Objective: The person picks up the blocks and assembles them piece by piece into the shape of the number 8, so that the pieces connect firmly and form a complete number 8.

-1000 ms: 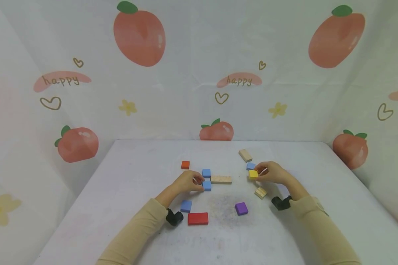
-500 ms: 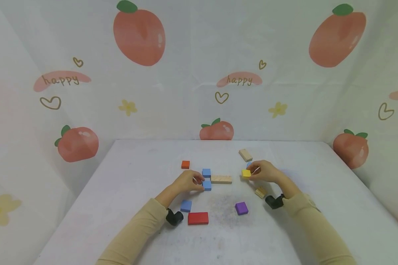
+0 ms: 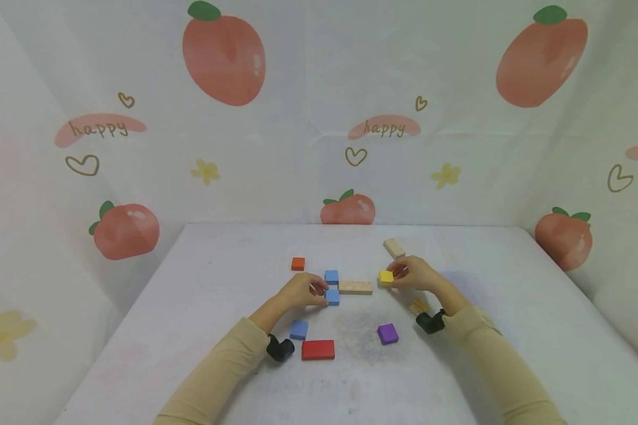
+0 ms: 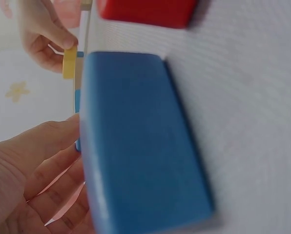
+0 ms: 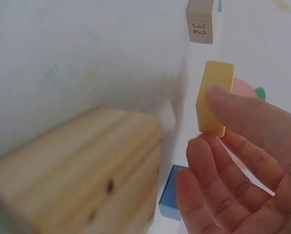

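Observation:
My left hand [image 3: 301, 290] pinches the left side of a small blue block [image 3: 332, 297], which lies just in front of another blue block [image 3: 331, 277]. A long plain wooden block [image 3: 355, 287] extends rightward from that pair. My right hand [image 3: 417, 275] holds a yellow block [image 3: 386, 277] between thumb and fingers, right of the wooden block's end. In the right wrist view the yellow block [image 5: 214, 97] appears raised off the table, the thumb on its face. The large blue block [image 4: 140, 141] in the left wrist view partly hides my left fingertips.
Nearer on the table lie a third blue block [image 3: 299, 329], a red block [image 3: 318, 349] and a purple block [image 3: 388, 334]. An orange-red block [image 3: 298, 264] and a wooden block [image 3: 394, 248] sit farther back. Another wooden block [image 3: 418, 307] is under my right wrist.
My right hand has carried the yellow block leftward, away from the blue block at the right and closer to the long wooden block. My left hand has stayed in place.

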{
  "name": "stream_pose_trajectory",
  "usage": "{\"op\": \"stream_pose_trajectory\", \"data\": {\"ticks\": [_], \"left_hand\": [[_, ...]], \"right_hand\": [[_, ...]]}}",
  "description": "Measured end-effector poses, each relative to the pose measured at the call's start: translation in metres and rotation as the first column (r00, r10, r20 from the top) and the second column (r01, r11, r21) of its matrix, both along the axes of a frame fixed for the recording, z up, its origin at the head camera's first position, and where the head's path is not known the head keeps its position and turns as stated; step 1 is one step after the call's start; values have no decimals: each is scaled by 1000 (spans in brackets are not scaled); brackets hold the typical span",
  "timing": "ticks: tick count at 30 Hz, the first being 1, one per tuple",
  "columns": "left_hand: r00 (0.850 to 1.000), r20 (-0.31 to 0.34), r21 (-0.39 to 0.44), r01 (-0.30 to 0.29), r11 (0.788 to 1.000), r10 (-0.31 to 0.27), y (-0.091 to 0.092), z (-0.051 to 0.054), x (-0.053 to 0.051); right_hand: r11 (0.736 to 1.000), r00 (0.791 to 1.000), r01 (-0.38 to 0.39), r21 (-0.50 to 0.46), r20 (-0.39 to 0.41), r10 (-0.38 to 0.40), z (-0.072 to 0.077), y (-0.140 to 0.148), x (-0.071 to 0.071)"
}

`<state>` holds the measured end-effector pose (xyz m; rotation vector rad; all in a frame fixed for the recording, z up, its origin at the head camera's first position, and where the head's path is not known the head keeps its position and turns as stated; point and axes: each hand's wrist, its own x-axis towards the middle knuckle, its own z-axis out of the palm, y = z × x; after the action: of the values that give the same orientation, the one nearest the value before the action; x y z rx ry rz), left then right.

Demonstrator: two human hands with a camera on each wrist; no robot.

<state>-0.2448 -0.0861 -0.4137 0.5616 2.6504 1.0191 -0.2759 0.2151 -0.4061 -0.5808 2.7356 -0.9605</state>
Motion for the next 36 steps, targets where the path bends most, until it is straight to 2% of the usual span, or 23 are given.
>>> {"op": "stream_pose_trajectory", "data": {"ticks": [19,29,36], "left_hand": [[1000,-3,2,-5,1000,5,0,-3,-2],[1000,-5,0,4,1000,-4,-1,-2,0],[1000,10,-8,-16,1000,16,0,-2,0]], "right_hand": [[1000,1000,21,22,1,-21,-4,-14,-7],[998,998,44,44,47,-46,-4,-21,-9],[999,998,40,32,41,-41,-5,-22,-10]]}}
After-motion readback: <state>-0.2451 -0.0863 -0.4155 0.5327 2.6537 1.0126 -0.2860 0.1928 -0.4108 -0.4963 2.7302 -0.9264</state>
